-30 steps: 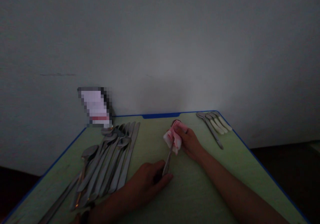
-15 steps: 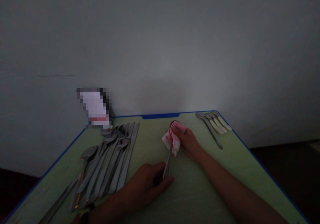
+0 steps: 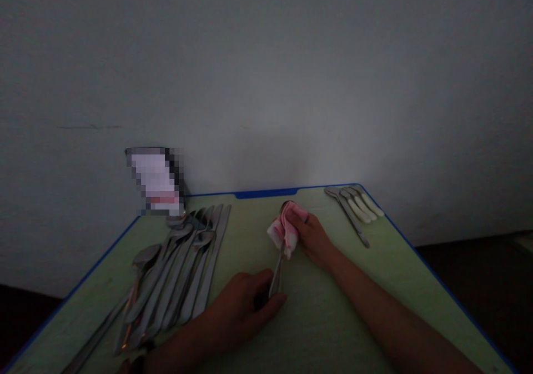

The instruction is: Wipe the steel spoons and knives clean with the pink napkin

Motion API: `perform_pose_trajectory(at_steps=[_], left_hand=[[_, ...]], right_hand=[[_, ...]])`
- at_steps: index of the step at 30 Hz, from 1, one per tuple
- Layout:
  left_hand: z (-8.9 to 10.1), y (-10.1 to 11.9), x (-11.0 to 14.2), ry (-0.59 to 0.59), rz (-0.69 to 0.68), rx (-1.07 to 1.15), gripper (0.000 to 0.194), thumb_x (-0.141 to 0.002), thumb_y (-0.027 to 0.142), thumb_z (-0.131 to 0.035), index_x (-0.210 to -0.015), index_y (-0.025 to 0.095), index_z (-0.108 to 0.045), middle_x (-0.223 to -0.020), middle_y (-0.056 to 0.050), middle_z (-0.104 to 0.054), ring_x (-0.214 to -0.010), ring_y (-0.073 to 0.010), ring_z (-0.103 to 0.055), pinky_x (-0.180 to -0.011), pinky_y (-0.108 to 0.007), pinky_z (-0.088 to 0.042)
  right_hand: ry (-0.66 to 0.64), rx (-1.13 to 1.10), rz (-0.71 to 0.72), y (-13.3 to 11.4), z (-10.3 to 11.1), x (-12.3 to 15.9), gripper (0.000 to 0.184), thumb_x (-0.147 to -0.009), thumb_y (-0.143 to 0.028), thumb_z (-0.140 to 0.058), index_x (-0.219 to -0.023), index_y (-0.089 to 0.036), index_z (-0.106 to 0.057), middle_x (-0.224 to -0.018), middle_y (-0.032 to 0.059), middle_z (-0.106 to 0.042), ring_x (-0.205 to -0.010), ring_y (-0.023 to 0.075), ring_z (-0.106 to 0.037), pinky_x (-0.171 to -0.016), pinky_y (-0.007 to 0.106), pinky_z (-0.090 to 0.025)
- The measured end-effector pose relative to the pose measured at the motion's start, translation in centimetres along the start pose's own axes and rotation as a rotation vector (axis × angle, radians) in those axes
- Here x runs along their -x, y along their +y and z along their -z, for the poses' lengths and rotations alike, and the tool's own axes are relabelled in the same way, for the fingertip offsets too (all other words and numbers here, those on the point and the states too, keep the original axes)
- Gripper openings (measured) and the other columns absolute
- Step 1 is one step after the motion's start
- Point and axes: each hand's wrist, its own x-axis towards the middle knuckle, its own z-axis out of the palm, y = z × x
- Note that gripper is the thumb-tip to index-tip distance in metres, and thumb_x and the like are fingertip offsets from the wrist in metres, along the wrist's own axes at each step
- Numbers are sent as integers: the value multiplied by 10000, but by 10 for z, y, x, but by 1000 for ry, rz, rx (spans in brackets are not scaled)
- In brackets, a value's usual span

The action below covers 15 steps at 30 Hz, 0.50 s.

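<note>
Near the middle of the table, a metal spoon points away from me. My left hand grips the end of its handle between thumb and fingers. My right hand is closed on a pink and white cloth, which is wrapped round the spoon's far end. Only a curved rim of that end shows above the cloth. To the left of my left hand lies a group of metal cutlery, with several spoons and flat handles side by side.
The light green table has a blue edge and stands against a grey wall. A pixelated device leans at the back left. At the back right lie metal cutlery and several small pieces with white handles.
The whole view has shifted very slightly. Both hands keep their hold on the spoon and the cloth, with hardly any visible movement.
</note>
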Motion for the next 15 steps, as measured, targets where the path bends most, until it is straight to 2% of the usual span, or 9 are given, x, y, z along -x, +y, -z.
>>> perform_pose_trajectory(at_steps=[4,9,12,15], left_hand=[[-3,-5,-1,8,-12,7,318,-902,440,-397,-748,179,-493,-601,40,-497,-531,-97,-442,-494,-207,-280],[-2,-2,1,28,-8,52,308,-908,418,-385,-782,178,-532,-644,24,-538,-573,-110,-470,-530,-213,-316],[2,0,3,64,-6,151,300,-907,405,-378,-791,183,-544,-671,21,-552,-592,-115,-475,-542,-214,-332],[5,-2,3,133,16,300,314,-897,417,-365,-768,185,-532,-647,23,-535,-593,-121,-476,-545,-212,-353]], right_hand=[[-8,3,-33,-3,-3,1,415,-723,-559,-613,-749,-145,-623,-644,7,-593,-556,108,-471,-536,236,-377],[38,-25,9,-6,-7,1,456,-760,-611,-535,-766,-165,-625,-696,10,-620,-616,124,-514,-596,246,-412],[85,-168,-19,-4,-9,-1,488,-751,-651,-513,-795,-178,-629,-715,19,-641,-655,143,-559,-618,257,-434],[119,-357,-124,-3,-8,-5,495,-744,-675,-501,-811,-199,-620,-670,12,-633,-599,146,-560,-557,265,-434]])
